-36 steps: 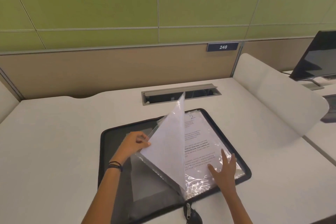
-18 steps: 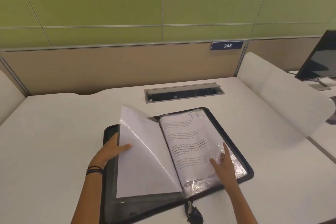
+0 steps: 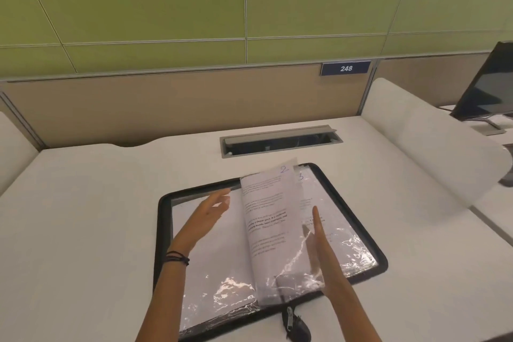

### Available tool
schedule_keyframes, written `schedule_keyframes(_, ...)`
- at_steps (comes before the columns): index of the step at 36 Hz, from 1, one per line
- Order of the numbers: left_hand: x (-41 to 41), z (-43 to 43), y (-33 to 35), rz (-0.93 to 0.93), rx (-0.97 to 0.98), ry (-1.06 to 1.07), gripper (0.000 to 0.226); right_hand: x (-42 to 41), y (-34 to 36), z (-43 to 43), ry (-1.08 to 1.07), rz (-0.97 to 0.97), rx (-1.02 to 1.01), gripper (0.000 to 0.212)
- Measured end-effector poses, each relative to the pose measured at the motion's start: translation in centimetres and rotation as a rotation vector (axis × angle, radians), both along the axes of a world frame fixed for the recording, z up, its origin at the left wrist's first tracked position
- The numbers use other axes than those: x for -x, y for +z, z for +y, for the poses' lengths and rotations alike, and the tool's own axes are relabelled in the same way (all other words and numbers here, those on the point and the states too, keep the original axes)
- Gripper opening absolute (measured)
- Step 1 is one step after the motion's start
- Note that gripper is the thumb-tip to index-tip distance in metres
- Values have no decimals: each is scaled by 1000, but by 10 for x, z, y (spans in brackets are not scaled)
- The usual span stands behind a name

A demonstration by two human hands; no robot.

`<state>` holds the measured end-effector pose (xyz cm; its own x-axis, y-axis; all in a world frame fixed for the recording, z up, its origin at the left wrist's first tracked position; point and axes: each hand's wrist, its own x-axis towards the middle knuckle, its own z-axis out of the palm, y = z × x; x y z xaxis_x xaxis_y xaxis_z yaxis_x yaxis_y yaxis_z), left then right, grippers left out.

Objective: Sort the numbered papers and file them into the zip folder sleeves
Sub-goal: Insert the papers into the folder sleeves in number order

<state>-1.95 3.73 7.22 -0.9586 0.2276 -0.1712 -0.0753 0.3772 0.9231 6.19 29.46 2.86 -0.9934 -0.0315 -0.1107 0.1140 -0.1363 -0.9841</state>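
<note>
the clear plastic sleeve (image 3: pixel 211 266) is now lying flat, centre-left in the black zip folder (image 3: pixel 163 230); i'm lifting paper 2's sleeve (image 3: pixel 263 219) on straight right fingers (image 3: pixel 316 219), left fingers (image 3: pixel 219 197) released too, checking order.

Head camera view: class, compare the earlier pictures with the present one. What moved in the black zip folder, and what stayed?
The first clear plastic sleeve swung left and lies flat; the left hand let it go and hovers open. The right hand, earlier flat on the sleeved paper numbered 2, now lifts it leftward, uncovering paper 3. The black zip folder stayed put on the white desk.
</note>
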Motion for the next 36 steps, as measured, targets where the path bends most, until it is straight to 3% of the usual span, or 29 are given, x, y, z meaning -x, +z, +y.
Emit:
schedule_keyframes(1, -1, 2, 0, -18, -21, -2, 27, 0, 2, -3, 40, 17, 12, 67)
schedule_keyframes(2, -3, 4, 0, -30, -32, 1, 30, -2, 4, -5, 117, 5, 13, 51)
schedule_keyframes(3, -4, 6, 1, -39, -37, 9, 36, -3, 8, -6, 155, -36, 25, 48)
schedule_keyframes(5, -5, 8, 1, -50, -41, 25, 47, -3, 5, -1, 227, -77, 74, 74)
schedule_keyframes(7, -4, 8, 1, -57, -55, 35, 53, -5, -3, 5, 270, -61, 73, 84)
schedule_keyframes(9, -3, 6, 3, -71, -87, 57, 63, -13, -10, 11, 263, -79, 71, 81)
schedule_keyframes(12, -3, -1, 3, -71, -123, 84, 116, -17, -12, 15, 161, -56, 5, 65)
schedule_keyframes(13, -3, -3, 2, -66, -131, 93, 122, -15, -14, 16, 101, -20, -47, 52)
schedule_keyframes(15, -3, -4, 2, -85, -141, 105, 105, -13, -23, 21, -125, 21, -224, 28)
schedule_keyframes(18, -2, -4, 0, -97, -155, 155, 58, -11, -38, 33, -440, 70, -530, 32)
schedule_keyframes(22, -5, -9, -2, -108, -148, 190, 53, -8, -60, 61, -524, 15, -786, 48)
schedule_keyframes(27, -6, -15, -8, -148, -135, 160, 45, -9, -66, 70, -468, -111, -756, 78)
schedule_keyframes(31, -5, -13, -6, -177, -160, 226, 37, -11, -64, 66, -429, -134, -714, 87)
schedule_keyframes(36, -5, -24, -12, -145, -106, 308, 62, -9, -63, 56, -372, -91, -683, 90)
